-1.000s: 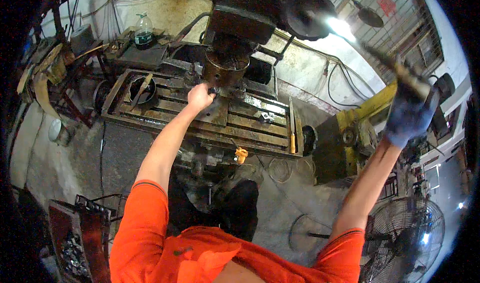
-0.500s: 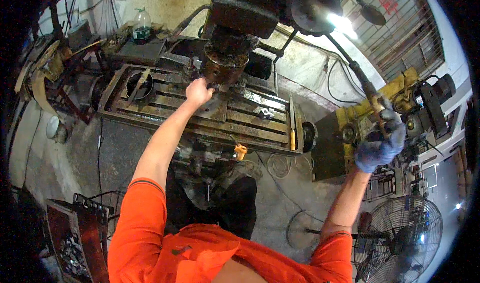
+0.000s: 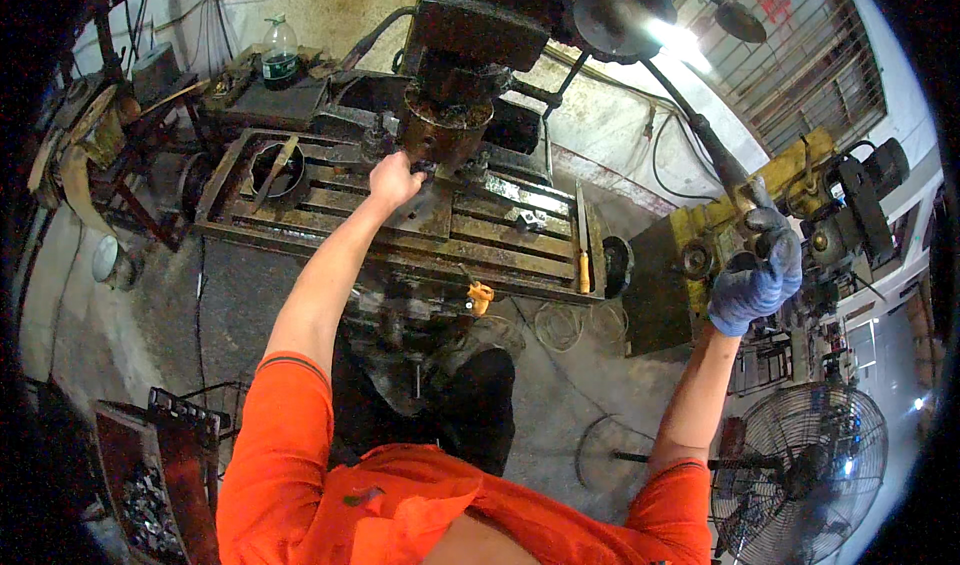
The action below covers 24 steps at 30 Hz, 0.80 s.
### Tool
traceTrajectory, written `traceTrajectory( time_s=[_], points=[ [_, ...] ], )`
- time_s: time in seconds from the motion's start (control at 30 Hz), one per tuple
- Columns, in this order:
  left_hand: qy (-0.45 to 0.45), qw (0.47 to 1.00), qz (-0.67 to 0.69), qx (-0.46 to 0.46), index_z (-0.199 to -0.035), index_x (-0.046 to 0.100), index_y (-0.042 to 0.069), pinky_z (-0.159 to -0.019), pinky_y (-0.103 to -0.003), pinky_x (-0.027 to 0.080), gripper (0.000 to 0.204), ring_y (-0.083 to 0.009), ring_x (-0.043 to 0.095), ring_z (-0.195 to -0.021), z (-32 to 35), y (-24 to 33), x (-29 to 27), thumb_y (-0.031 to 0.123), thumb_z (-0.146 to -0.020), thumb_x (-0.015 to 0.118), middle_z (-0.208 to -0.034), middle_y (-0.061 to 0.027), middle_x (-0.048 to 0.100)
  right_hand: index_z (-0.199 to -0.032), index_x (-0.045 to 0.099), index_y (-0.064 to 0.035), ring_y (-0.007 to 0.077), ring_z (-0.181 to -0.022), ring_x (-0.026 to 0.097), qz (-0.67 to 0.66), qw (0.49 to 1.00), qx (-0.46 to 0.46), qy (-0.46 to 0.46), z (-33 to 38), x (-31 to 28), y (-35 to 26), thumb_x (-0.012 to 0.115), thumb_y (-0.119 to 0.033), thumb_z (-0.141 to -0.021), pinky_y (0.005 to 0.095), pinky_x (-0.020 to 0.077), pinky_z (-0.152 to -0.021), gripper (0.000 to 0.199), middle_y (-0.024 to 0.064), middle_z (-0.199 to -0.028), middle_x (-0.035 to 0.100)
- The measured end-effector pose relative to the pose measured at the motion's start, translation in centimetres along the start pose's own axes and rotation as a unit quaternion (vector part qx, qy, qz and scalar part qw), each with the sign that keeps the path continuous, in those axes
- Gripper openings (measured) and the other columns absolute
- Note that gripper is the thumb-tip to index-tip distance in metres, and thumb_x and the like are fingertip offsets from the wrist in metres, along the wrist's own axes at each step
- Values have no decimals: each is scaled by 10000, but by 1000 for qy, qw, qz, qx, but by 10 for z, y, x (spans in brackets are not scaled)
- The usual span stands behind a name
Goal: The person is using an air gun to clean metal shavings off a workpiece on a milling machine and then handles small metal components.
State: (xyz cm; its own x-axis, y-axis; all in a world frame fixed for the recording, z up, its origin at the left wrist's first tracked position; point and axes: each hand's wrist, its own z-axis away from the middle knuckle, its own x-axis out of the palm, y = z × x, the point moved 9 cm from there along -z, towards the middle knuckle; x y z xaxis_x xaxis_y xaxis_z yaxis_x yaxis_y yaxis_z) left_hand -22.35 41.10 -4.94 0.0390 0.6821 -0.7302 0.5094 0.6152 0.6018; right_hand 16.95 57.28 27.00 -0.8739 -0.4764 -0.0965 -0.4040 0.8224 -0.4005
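My bare left hand (image 3: 396,179) is closed at the lower side of the dark, greasy spindle head (image 3: 445,120), above the slotted machine table (image 3: 340,213). A small dark piece shows at its fingertips, too hidden to name. My right hand (image 3: 757,277), in a blue-grey glove, is raised at the right with fingers curled at the end of a long lever (image 3: 705,140), which runs up to the machine. Part of the lever's end is hidden by the glove. On the table are a small metal block (image 3: 527,220) and a file (image 3: 583,255) with a yellow handle.
A round pan (image 3: 280,177) with a brush across it sits on the table's left end. An orange-yellow fitting (image 3: 480,297) projects at the front edge. A pedestal fan (image 3: 805,465) stands lower right, a yellow machine (image 3: 700,230) beyond. A bin of metal pieces (image 3: 150,505) is lower left.
The gloved right hand has shifted slightly, and its fingers now cover the lever's end differently, with less of the handle showing. The left hand stays at the spindle head.
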Motion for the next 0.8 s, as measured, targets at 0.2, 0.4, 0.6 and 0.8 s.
traceTrajectory(
  time_s=[0.2, 0.4, 0.6, 0.8],
  points=[
    [-31, 999, 5, 28, -911, 609, 31, -701, -436, 473, 347, -341, 592, -835, -1, 1, -1, 286, -690, 688, -849, -171, 625, -819, 577, 30, 204, -807, 544, 42, 995, 5, 86, 29, -2, 5, 426, -263, -889, 333, 417, -780, 338, 119, -877, 611],
    [-8, 991, 5, 136, -1110, 564, 117, -697, -408, 476, 400, -304, 604, -804, 36, -4, -84, 197, -726, 645, -848, -140, 631, -797, 561, 39, 227, -862, 565, -66, 995, -44, 60, 27, -1, 5, 424, -266, -882, 368, 383, -881, 344, 111, -803, 593],
    [174, 957, -213, 87, -1149, 519, 146, -681, -411, 434, 435, -317, 569, -779, 92, -67, -218, 265, -746, 630, -843, -119, 582, -814, 574, 22, 248, -885, 569, -32, 996, -60, 60, 21, 3, -5, 404, -297, -897, 359, 401, -841, 371, 129, -849, 607],
    [9, 964, -256, 73, -1139, 512, 97, -697, -438, 423, 387, -336, 594, -757, 85, -115, -186, 236, -785, 583, -781, -173, 623, -810, 574, 32, 268, -869, 574, -58, 992, -96, 54, 20, 0, -1, 416, -292, -889, 375, 409, -819, 369, 163, -898, 620]
  ],
)
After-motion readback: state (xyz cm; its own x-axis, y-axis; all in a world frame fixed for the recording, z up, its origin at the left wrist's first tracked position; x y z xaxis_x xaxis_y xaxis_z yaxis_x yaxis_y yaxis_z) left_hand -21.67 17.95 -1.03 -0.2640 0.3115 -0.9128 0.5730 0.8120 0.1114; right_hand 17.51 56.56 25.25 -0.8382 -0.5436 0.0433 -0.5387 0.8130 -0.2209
